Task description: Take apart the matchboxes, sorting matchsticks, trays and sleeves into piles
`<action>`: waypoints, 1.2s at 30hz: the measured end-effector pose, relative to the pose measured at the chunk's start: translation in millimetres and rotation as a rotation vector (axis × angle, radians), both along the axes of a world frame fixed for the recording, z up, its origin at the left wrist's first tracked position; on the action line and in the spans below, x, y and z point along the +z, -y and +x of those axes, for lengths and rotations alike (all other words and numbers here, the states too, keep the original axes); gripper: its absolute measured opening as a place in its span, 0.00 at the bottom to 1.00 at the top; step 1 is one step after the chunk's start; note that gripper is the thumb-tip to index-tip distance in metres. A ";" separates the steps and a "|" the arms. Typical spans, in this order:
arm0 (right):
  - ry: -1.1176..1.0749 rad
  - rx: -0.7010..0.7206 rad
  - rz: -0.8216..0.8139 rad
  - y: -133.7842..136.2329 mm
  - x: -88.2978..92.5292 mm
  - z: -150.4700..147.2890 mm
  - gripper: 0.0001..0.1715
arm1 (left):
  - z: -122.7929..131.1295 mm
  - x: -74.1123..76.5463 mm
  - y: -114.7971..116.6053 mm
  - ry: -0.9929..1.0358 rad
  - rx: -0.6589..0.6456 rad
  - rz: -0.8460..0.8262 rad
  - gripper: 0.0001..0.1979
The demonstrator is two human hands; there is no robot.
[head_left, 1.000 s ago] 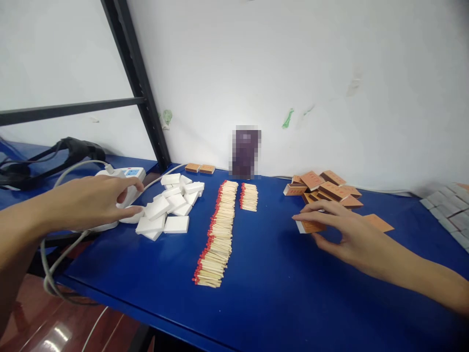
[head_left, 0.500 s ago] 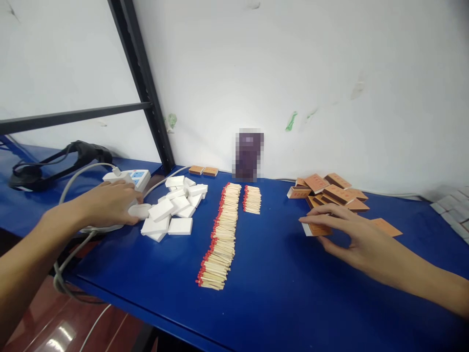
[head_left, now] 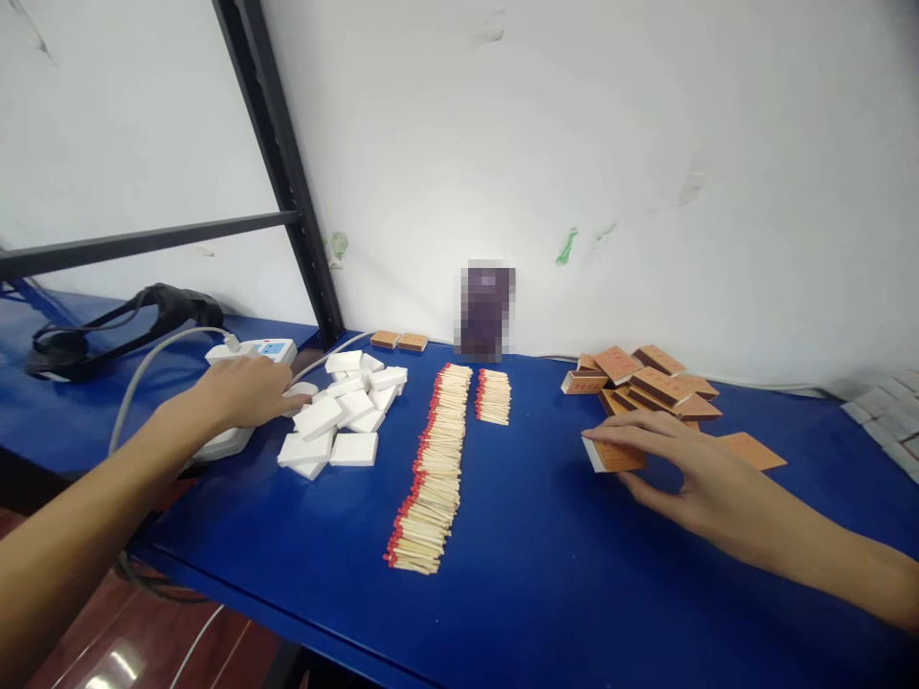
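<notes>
On the left my left hand [head_left: 240, 390] reaches over a white power strip [head_left: 222, 443]. Its fingers are at a white rounded object [head_left: 302, 389] beside a heap of small white boxes [head_left: 320, 415]; part of the fingers is hidden. My right hand [head_left: 667, 464] pinches an orange matchbox [head_left: 614, 456] just above the blue table, its white end pointing left. Behind that hand lies a pile of orange matchboxes [head_left: 661, 385]. A long column of red-tipped matches [head_left: 437, 459] runs down the middle, and a shorter row of matches [head_left: 493, 396] lies right of it.
Two matchboxes [head_left: 398, 340] lie near the wall. A flat orange piece [head_left: 752, 450] is right of the pile. A blurred purple object [head_left: 486, 311] leans on the wall. At left are a black strapped headset [head_left: 168, 311], a cable [head_left: 136, 383] and a metal frame post [head_left: 283, 163].
My left hand has moved slightly right, toward the white boxes, with the white rounded object shifting along. The right hand still holds the matchbox in nearly the same place. The view has shifted slightly.
</notes>
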State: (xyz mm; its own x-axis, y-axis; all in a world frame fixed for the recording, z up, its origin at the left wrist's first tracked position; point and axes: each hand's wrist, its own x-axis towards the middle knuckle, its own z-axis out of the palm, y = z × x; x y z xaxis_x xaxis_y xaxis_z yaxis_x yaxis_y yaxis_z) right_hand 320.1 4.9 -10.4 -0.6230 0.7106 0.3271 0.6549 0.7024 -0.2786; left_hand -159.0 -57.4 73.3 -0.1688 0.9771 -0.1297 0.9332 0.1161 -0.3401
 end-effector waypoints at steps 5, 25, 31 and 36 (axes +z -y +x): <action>-0.014 0.041 -0.002 -3.2 -2.7 -3.7 0.20 | -1.2 1.1 -1.7 0.051 0.032 0.036 0.36; -0.117 0.098 -0.200 3.6 11.3 -63.1 0.14 | 149.4 22.4 -27.2 0.500 -0.862 0.008 0.16; -0.135 0.104 -0.283 -0.7 5.8 -82.3 0.21 | 149.3 9.4 -73.7 0.505 -0.998 -0.030 0.16; -0.250 0.096 -0.333 -14.1 -0.5 -91.2 0.21 | 149.4 3.2 -89.9 0.480 -1.112 0.071 0.13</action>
State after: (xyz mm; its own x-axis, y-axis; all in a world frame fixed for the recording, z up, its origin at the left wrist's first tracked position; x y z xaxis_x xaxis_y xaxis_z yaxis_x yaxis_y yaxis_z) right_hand 228.9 19.0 -10.9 -0.6219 0.7458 0.2388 0.4746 0.6015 -0.6426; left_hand -9.7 32.5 76.4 0.8171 0.5657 0.1110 0.5649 -0.8241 0.0421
